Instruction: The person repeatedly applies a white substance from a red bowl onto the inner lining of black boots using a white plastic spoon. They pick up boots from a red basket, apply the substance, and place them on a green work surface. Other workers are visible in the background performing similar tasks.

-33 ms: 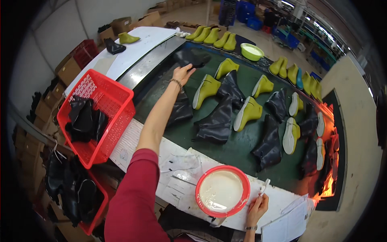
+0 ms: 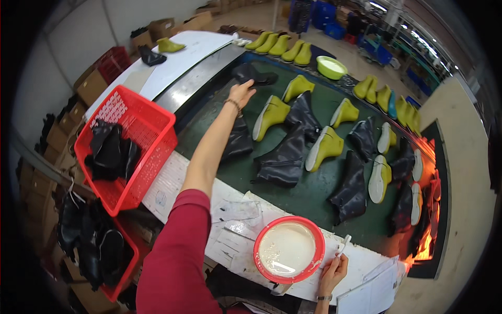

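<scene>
Workshop floor [image 2: 355, 46] spreads behind a green belt [image 2: 314, 194], with an orange glow [image 2: 426, 243] at the belt's right end. Only the head view shows this moment. At the belt's far left corner, the left hand [image 2: 242, 95] reaches a black boot [image 2: 254, 75], fingertips at its near edge; whether they grip it or merely rest there, I cannot tell. That boot lies on its side, its long axis running roughly left to right across the view and dipping slightly rightward, the broader part left and a narrower part right; which end is the toe is unclear. Near the front edge, the right hand [image 2: 335, 272] is closed around a white tool [image 2: 344, 244], perhaps a brush, its free end pointing up and away, just beside a red bowl [image 2: 320, 247] of white liquid [image 2: 288, 246] on the pale ledge [image 2: 230, 203]. The step in hand looks like setting or adjusting the boot among 2 kinds of piece, other boots [image 2: 282, 157] and yellow lasts [image 2: 324, 149]. Judging from the lie, the next move calls for settling the boot flat and releasing it without nudging the nearest last. More boots fill the red crate [image 2: 157, 153] at left.
</scene>
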Tool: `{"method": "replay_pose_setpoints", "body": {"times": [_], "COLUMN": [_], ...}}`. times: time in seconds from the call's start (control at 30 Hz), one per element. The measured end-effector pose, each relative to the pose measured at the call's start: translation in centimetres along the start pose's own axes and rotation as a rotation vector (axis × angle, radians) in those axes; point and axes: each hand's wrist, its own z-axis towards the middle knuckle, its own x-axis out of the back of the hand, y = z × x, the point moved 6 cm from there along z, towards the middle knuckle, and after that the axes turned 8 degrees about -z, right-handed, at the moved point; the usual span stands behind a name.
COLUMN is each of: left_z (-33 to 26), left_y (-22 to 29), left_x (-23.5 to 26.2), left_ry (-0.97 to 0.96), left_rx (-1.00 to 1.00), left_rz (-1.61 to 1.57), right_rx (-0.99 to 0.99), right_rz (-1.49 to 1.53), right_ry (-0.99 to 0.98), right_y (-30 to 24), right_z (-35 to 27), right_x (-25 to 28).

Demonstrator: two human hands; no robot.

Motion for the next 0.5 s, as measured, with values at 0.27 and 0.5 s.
{"method": "replay_pose_setpoints", "body": {"times": [0.27, 0.5], "left_z": [-21.6, -27.2], "left_y": [-2.1, 0.0], "left_x": [-4.3, 7.0], "left_ry": [-0.581, -0.752], "left_rx": [-0.371, -0.274], "left_rz": [1.954, 2.039], "right_rx": [-0.069, 0.034], "right_rz": [-0.162, -0.115], "right_ry": [0.133, 0.040], "right_y": [-1.7, -1.5], "right_z": [-2.6, -1.3], "right_x": [0.6, 0.2]}}
